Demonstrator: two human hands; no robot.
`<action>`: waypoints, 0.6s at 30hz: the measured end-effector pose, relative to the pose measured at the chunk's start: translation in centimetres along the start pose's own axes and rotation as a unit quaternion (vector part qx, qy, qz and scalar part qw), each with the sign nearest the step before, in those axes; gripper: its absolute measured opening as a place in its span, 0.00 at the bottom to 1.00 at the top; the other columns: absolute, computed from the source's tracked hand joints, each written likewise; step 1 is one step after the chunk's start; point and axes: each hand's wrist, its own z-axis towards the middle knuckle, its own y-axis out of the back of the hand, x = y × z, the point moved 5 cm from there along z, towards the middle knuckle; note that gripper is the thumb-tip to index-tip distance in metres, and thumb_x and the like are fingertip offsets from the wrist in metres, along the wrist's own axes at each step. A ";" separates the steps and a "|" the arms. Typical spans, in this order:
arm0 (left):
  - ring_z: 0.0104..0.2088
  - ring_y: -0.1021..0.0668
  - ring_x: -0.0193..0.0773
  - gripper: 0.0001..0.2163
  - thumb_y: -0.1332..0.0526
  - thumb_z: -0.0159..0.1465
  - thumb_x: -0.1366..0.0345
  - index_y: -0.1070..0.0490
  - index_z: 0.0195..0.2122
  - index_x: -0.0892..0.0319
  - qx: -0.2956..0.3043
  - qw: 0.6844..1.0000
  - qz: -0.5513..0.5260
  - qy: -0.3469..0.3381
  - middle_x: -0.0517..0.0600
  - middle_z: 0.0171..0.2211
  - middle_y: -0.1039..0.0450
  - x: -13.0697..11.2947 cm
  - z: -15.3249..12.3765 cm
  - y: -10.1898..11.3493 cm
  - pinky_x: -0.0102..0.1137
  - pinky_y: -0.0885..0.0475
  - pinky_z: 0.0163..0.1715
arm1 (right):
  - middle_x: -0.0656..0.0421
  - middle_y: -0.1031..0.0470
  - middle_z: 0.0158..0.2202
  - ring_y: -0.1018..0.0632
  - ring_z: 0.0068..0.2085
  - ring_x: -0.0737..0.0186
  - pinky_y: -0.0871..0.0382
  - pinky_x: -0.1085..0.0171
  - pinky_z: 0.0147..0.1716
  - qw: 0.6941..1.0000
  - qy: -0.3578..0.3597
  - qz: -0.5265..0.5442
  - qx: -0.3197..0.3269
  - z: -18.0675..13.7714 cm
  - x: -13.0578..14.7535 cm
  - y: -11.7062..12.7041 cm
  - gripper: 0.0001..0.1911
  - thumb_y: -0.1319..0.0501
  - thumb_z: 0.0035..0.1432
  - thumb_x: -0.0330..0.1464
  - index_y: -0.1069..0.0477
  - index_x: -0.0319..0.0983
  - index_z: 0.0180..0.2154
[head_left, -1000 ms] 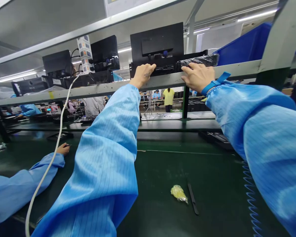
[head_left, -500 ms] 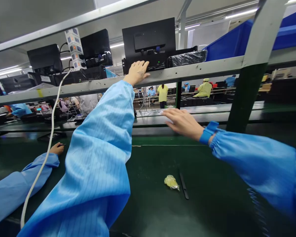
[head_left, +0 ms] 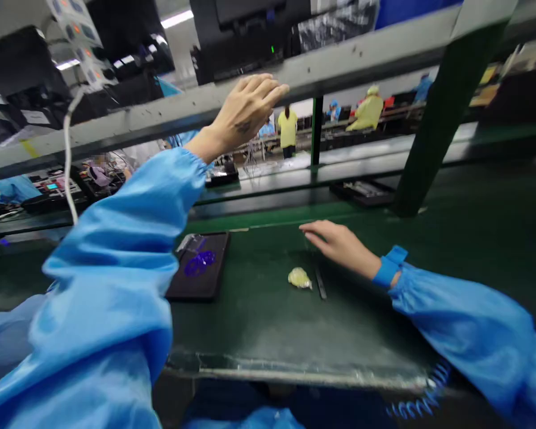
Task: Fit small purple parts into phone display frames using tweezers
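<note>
My left hand (head_left: 250, 107) is raised at the grey metal shelf rail (head_left: 321, 65), fingers stretched out and holding nothing. Whether it touches the rail I cannot tell. Over the green work surface (head_left: 259, 322) hovers my right hand (head_left: 339, 244), palm down, open, with a blue band (head_left: 389, 266) on its wrist. Nearest to it lie a thin dark tool (head_left: 320, 283), its kind too blurred to tell, and a yellowish lump in clear wrap (head_left: 299, 278). Left of these is a flat black tray (head_left: 196, 287) with a purple patterned piece (head_left: 199, 263), partly behind my left sleeve.
Monitors (head_left: 18, 71) and a power strip (head_left: 83, 44) stand on the shelf above. A white cable (head_left: 68, 155) hangs at the left. A green post (head_left: 442, 119) rises at the right, beside another dark tray (head_left: 364, 192). A blue coiled cord (head_left: 422, 398) hangs at the table edge.
The view has tilted down, showing the front table edge. A black tray now shows at the left, and another dark tray by the post. My right hand sits lower, nearer the table.
</note>
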 end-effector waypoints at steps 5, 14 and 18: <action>0.60 0.29 0.45 0.18 0.58 0.75 0.62 0.32 0.57 0.52 0.157 0.959 -0.102 -0.214 0.51 0.55 0.27 -11.3 -11.3 -2.8 0.42 0.38 0.60 | 0.55 0.19 0.31 0.19 0.35 0.54 0.29 0.58 0.38 0.993 -0.105 0.043 0.041 -1.1 -3.6 -0.3 0.14 0.46 0.62 0.38 0.23 0.41 0.39; 0.45 0.22 0.42 0.18 0.50 0.74 0.60 0.41 0.63 0.56 0.250 0.921 -0.247 -0.164 0.56 0.56 0.30 -22.3 -17.7 -9.2 0.34 0.27 0.37 | 0.58 0.20 0.30 0.22 0.30 0.59 0.37 0.63 0.29 0.979 -0.145 -0.015 0.139 -2.1 -2.2 -2.0 0.14 0.44 0.62 0.42 0.24 0.42 0.36; 0.42 0.23 0.40 0.14 0.53 0.75 0.63 0.34 0.55 0.56 0.274 0.915 -0.272 -0.119 0.54 0.48 0.28 -20.7 -17.0 -9.6 0.32 0.27 0.37 | 0.59 0.20 0.29 0.23 0.27 0.59 0.44 0.64 0.23 0.972 -0.142 -0.039 0.185 -3.0 -1.2 -2.5 0.15 0.41 0.61 0.45 0.24 0.46 0.44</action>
